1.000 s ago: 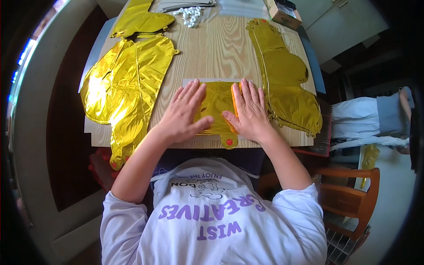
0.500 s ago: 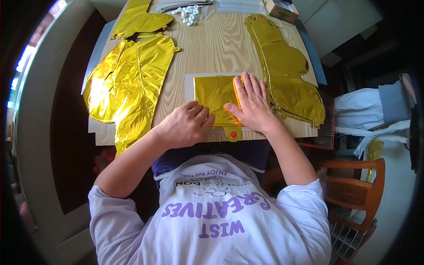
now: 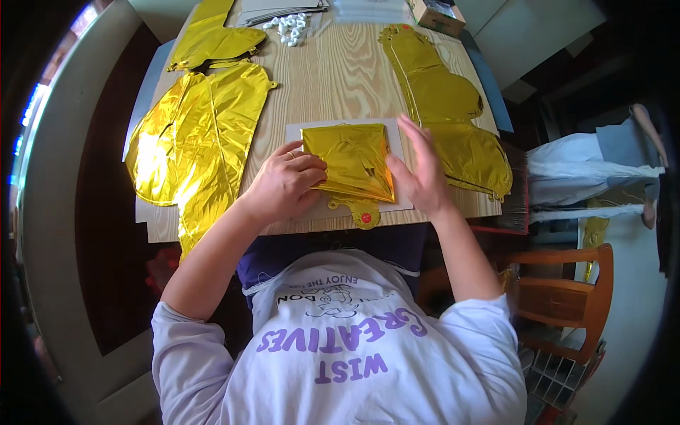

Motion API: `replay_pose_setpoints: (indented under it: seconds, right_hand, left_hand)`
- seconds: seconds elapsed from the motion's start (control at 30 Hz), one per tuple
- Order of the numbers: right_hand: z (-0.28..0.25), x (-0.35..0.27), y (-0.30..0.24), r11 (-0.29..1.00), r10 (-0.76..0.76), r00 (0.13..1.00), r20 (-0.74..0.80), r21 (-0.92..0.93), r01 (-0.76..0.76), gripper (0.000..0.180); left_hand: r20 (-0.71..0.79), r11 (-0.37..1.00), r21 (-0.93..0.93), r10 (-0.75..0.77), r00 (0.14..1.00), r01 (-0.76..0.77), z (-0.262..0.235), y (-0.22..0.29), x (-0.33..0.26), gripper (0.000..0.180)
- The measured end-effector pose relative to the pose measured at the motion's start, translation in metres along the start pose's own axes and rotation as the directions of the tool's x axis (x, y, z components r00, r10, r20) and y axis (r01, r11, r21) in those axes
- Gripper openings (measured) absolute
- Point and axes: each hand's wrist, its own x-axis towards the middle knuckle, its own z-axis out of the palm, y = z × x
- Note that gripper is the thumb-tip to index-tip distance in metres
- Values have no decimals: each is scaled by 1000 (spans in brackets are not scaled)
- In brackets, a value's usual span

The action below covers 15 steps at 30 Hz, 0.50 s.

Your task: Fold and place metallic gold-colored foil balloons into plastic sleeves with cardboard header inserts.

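Observation:
A folded gold foil balloon [image 3: 347,159] lies as a square packet on a pale board [image 3: 401,200] at the table's near edge. Its tab with a red dot [image 3: 365,218] sticks out below. My left hand [image 3: 283,180] is closed at the packet's left edge, fingers curled over the foil; its thumb is hidden. My right hand [image 3: 423,173] stands on edge beside the packet's right side, fingers stretched out and raised, thumb near the foil.
Unfolded gold foil balloons lie at left [image 3: 205,134] and right [image 3: 450,99]. At the back are white small pieces [image 3: 289,28], grey sheets [image 3: 280,8] and a box [image 3: 435,14]. A wooden chair [image 3: 567,301] stands at lower right, near another person's legs [image 3: 574,166].
My right hand has lifted off the foil and turned onto its edge, moving slightly right. My left hand has moved up and left along the packet's left edge.

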Motion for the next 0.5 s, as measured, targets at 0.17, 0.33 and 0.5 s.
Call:
replay_pose_setpoints:
  seconds: [0.17,0.33,0.5]
  right_hand:
    - [-36,-56,-51,932,-341,935,98,-96,350,36]
    - [-9,-62,-59,945,-217,947,235,-195,265,39]
    - [-7,-52,-59,955,-174,937,304,-180,236,41]
  left_hand:
    - [29,1000,3,10,1000,-10,-9,2,7,29]
    - [68,999,-46,13,998,-10,-11,-6,11,27]
    - [105,989,-124,-66,992,79,-18,-14,14,25]
